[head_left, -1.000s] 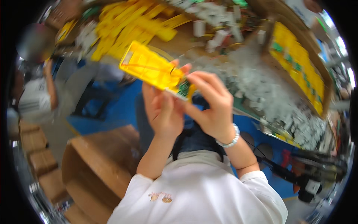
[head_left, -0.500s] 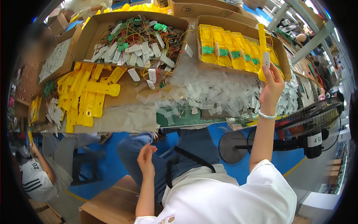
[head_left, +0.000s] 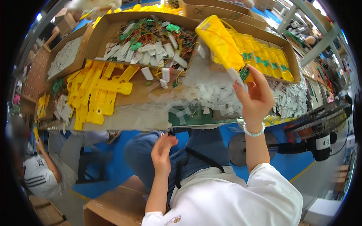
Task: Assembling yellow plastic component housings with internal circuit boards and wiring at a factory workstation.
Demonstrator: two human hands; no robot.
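Right hand (head_left: 257, 96): grasps the end of a yellow casing (head_left: 222, 41), thumb on the white module (head_left: 234, 75) and fingers beside the green circuit board (head_left: 245, 71). The casing is raised above the desk (head_left: 137, 117), tilted, its far end up and to the left. Left hand (head_left: 163, 150): released, fingers loosely bent, in front of the desk's near edge.

Containers: the right carton (head_left: 288, 51) holds a row of similar yellow casings fitted with green boards; the raised casing hides its left end from me. The middle carton (head_left: 96, 39) contains a tangle of white modules, green boards and red and yellow wires. In the left carton (head_left: 81, 58) lie flat white pieces. I cannot see into the large carton (head_left: 218, 13) behind.

Surroundings: a pile of yellow casings (head_left: 96, 92) lies before the middle carton, with a few white modules (head_left: 147, 73) just beside it. Translucent strips (head_left: 196, 94) spread rightward, partly over a green mat (head_left: 200, 117). The right forearm rises in front of the desk's edge, a black fan (head_left: 316, 124) to its right. Well apart at left, a co-worker (head_left: 41, 173) holds a slim yellow piece (head_left: 36, 132).
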